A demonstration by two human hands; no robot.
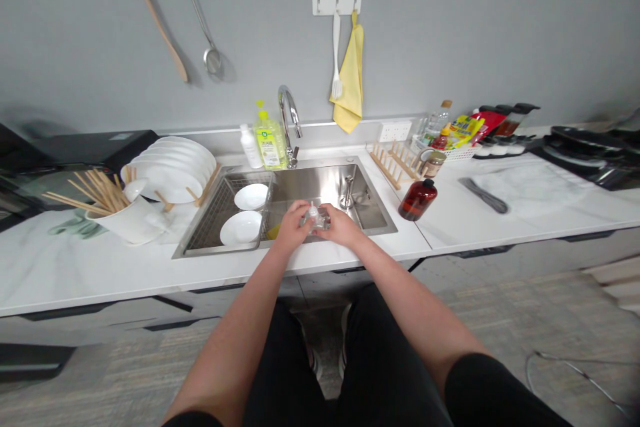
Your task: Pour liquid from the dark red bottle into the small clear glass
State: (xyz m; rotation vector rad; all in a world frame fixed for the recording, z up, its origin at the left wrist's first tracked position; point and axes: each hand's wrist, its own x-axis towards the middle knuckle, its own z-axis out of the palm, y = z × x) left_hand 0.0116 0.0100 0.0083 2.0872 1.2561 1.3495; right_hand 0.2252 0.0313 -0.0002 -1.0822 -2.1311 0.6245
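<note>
Over the front edge of the sink (330, 177), I hold a small clear bottle with a pointed whitish top (314, 213) between both hands. My left hand (293, 223) grips it from the left, and my right hand (340, 223) closes on its right side. Fingers cover much of its body, so its full shape is hidden. Left of my hands, two white bowls, a rear one (251, 197) and a front one (241, 228), sit in a wire basket (207, 217) inside the sink. Something yellow (273, 232) shows beside my left hand.
A chrome faucet (289, 120) rises behind the sink, next to a yellow-green pump bottle (270, 140). An amber bottle (418, 200) and a wooden rack (397, 163) stand right. White plates (167, 167) and a white pot of chopsticks (131, 219) are left.
</note>
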